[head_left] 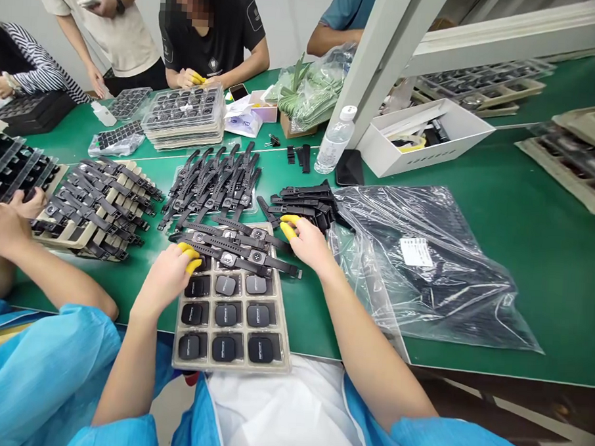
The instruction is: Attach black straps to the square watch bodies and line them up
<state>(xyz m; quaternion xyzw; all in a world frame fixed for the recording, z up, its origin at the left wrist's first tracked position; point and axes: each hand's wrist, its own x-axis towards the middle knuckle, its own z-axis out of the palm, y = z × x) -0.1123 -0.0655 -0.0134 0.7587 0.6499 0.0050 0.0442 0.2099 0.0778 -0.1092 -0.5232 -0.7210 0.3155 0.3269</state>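
Note:
A beige compartment tray [282, 327] lies before me at the table's edge, with square dark watch cases [226, 315] in its cells. Several smartwatches with black straps [229, 259] lie across its far end. Yellow finger covers are on both my hands. At the tray's left side, my left hand [170, 273] has its fingers curled in by a dark watch case; whatever is between the fingertips is hidden. My right hand [309, 242] reaches to the near left side of a pile of loose black watch straps [308, 200], thumb and finger slightly apart, nothing visible between them.
Strapped watches [213, 186] fill another tray ahead; a stacked tray [103, 208] stands left, near a co-worker's hands. A large plastic bag of black straps [438, 268] lies right. Beyond are a water bottle [334, 142], a phone [350, 168], a white box [419, 139] and a slanted post [384, 49].

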